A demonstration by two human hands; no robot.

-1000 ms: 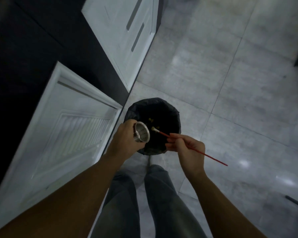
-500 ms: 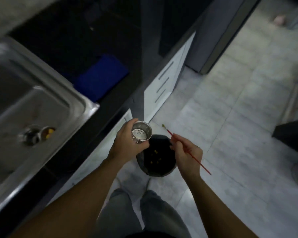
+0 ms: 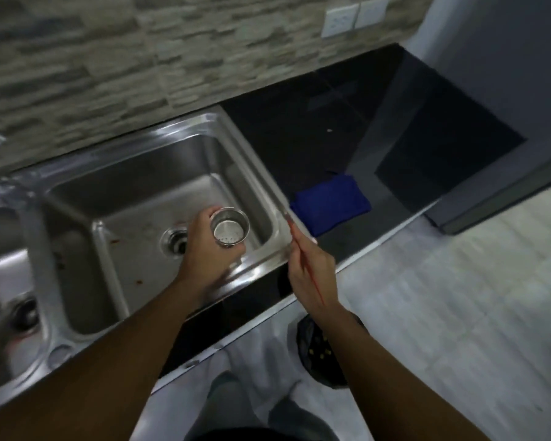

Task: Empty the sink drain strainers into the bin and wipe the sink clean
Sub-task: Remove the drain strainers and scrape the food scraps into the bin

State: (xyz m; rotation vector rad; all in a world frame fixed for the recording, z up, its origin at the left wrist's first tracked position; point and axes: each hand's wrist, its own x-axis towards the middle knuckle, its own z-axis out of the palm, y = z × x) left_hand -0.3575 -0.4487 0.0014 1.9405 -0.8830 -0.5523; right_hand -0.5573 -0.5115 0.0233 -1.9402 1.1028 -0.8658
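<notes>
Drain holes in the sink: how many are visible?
2. One drain hole sits in the right basin, partly behind the left hand; the other is in the left basin near the picture's left edge. More may lie off-frame.

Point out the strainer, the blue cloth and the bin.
strainer (image 3: 230,232), head view, perforated inside bottom.
blue cloth (image 3: 330,202), head view, middle of its top face.
bin (image 3: 303,336), head view, dark liner wall left of the forearm.

Two wall sockets (image 3: 339,23) above a black countertop (image 3: 331,122) (glossy).
</notes>
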